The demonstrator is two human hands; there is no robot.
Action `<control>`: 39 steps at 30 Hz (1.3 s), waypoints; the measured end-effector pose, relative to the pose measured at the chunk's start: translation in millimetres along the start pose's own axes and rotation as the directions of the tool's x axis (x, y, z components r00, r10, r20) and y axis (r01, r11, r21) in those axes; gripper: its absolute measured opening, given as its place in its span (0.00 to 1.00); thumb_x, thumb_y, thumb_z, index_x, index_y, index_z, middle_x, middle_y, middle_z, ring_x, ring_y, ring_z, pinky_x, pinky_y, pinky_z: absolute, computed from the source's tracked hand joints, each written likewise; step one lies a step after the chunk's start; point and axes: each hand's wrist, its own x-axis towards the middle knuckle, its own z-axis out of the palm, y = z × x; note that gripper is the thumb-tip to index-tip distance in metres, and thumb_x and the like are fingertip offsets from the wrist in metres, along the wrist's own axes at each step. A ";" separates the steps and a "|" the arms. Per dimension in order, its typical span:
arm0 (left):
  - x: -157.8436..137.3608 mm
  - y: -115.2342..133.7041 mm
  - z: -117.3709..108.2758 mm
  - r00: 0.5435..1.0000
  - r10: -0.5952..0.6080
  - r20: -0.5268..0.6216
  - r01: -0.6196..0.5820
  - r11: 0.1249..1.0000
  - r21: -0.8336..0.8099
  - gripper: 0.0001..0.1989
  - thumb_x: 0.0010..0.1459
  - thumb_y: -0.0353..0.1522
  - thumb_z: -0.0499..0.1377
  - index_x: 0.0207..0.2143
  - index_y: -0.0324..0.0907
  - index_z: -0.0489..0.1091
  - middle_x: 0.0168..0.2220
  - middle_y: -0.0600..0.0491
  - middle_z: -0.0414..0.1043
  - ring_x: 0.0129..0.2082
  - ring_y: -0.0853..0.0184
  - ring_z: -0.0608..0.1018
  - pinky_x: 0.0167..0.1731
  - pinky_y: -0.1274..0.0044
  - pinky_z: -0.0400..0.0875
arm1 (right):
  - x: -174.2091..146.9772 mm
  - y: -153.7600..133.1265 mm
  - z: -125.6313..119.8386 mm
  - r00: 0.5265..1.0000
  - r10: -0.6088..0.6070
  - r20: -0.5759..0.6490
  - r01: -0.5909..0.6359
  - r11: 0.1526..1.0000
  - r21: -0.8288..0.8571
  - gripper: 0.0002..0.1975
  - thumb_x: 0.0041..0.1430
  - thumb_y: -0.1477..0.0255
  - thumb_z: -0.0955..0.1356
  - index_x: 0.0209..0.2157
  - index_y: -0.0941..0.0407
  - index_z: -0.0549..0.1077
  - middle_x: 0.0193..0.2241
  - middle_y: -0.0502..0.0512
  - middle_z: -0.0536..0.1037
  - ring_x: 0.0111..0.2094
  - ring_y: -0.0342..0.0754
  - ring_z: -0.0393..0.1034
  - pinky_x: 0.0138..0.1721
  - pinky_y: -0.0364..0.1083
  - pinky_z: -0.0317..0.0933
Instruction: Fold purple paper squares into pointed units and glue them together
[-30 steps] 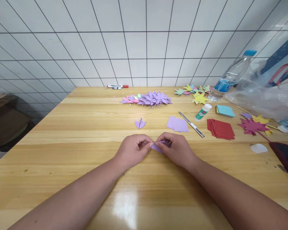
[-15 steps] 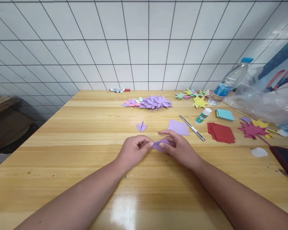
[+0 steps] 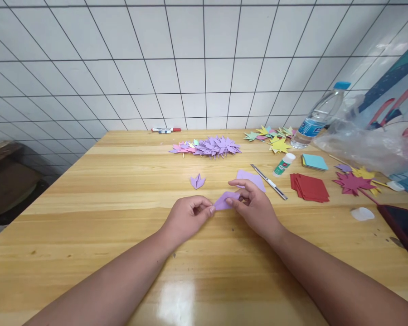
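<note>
Between my hands is a folded piece of purple paper (image 3: 222, 202), held just above the wooden table. My left hand (image 3: 189, 217) pinches its left corner between thumb and forefinger. On the other side, my right hand (image 3: 255, 206) grips the paper with the thumb on its face, the forefinger stretched out above. A small purple folded leaf shape (image 3: 197, 181) lies beyond my left hand. Just behind my right hand are flat purple paper squares (image 3: 251, 179), with a utility knife (image 3: 269, 182) slanting beside them.
Purple paper leaves (image 3: 217, 146) are heaped at the back. To the right stand a glue stick (image 3: 284, 164) and a water bottle (image 3: 318, 117), near red paper squares (image 3: 309, 187), blue paper squares (image 3: 314, 161) and a crimson paper leaf (image 3: 353, 183). Markers (image 3: 166, 130) lie by the tiled wall.
The purple paper has turned so more of its face shows, its right side tilted up in my right hand. Both hands keep hold of it. The whole view has shifted slightly.
</note>
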 end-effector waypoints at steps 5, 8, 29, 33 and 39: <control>-0.9 2.0 -0.4 0.996 0.088 0.035 -0.092 0.989 0.120 0.10 0.52 0.37 0.56 0.26 0.41 0.73 0.23 0.55 0.70 0.23 0.71 0.68 0.23 0.81 0.60 | -0.2 1.3 -0.2 0.998 -0.061 -0.011 0.061 0.997 -0.052 0.18 0.52 0.68 0.67 0.46 0.53 0.65 0.23 0.46 0.67 0.23 0.41 0.62 0.23 0.40 0.56; -0.6 1.7 -1.0 0.993 0.115 0.027 -0.118 0.984 0.132 0.10 0.52 0.37 0.56 0.24 0.41 0.72 0.24 0.54 0.70 0.24 0.70 0.69 0.25 0.80 0.61 | -1.4 1.3 0.7 0.997 -0.076 -0.025 0.075 0.995 -0.059 0.18 0.52 0.68 0.66 0.46 0.52 0.65 0.22 0.45 0.67 0.22 0.41 0.61 0.23 0.40 0.56; -2.1 4.9 -1.4 0.992 0.040 0.117 -0.019 0.985 -0.173 0.13 0.52 0.36 0.58 0.40 0.41 0.67 0.28 0.55 0.71 0.26 0.71 0.71 0.27 0.80 0.62 | -8.0 3.2 -0.2 0.913 -0.168 0.372 0.265 0.938 -0.225 0.31 0.53 0.76 0.65 0.58 0.50 0.54 0.24 0.45 0.69 0.24 0.42 0.62 0.27 0.41 0.56; -0.7 1.7 0.3 0.992 0.034 0.125 -0.015 0.989 -0.148 0.08 0.53 0.36 0.57 0.30 0.40 0.70 0.29 0.52 0.73 0.27 0.70 0.72 0.28 0.80 0.64 | -8.1 2.4 0.5 0.918 -0.169 0.360 0.262 0.937 -0.229 0.31 0.52 0.76 0.65 0.58 0.49 0.54 0.25 0.46 0.70 0.24 0.41 0.62 0.27 0.41 0.56; 3.7 2.8 -1.9 1.000 -0.004 0.022 0.010 0.961 -0.277 0.08 0.52 0.34 0.58 0.32 0.38 0.68 0.25 0.55 0.69 0.26 0.72 0.71 0.28 0.80 0.64 | -0.6 4.4 0.5 0.964 -0.029 0.264 0.037 0.999 -0.026 0.09 0.54 0.69 0.65 0.38 0.56 0.68 0.28 0.50 0.74 0.29 0.42 0.67 0.31 0.42 0.60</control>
